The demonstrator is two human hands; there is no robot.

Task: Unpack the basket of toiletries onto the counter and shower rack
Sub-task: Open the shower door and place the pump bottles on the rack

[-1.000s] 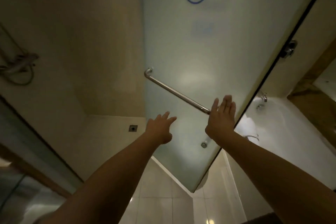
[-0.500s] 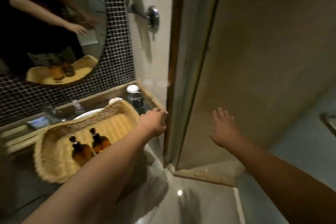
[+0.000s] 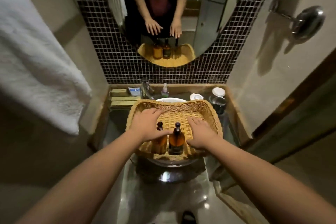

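Reaching down over the wicker basket (image 3: 209,112), both bare hands hover with their fingers spread and nothing held. That basket sits on top of the white sink bowl (image 3: 170,99), in the middle of the dark bench (image 3: 232,131), its far rim near the tap (image 3: 148,90).

Two amber pump bottles stand upright side by side at the near end of the basket. The left bottle (image 3: 161,140) is partly covered by the left hand (image 3: 147,126), whose thumb lies across it just below the pump head; whether the thumb touches it I cannot tell. The right bottle (image 3: 176,140) stands just beside it, between the two hands. The right hand (image 3: 201,133) is flat, palm down, over the basket's right side, its grip loose and splayed, just beside the right bottle but apart from it.

At the far edge of the bench stand a small clear pump dispenser (image 3: 164,90), a blue-and-white packet (image 3: 134,90) to the left, and a white lidded cup (image 3: 218,92) and a dark cup (image 3: 219,104) to the right. A white towel (image 3: 32,56) hangs at the left. The oval mirror (image 3: 205,14) on the dark mosaic wall reflects the arms, the basket and the bottles. A round metal fitting (image 3: 309,22) juts from the right wall.
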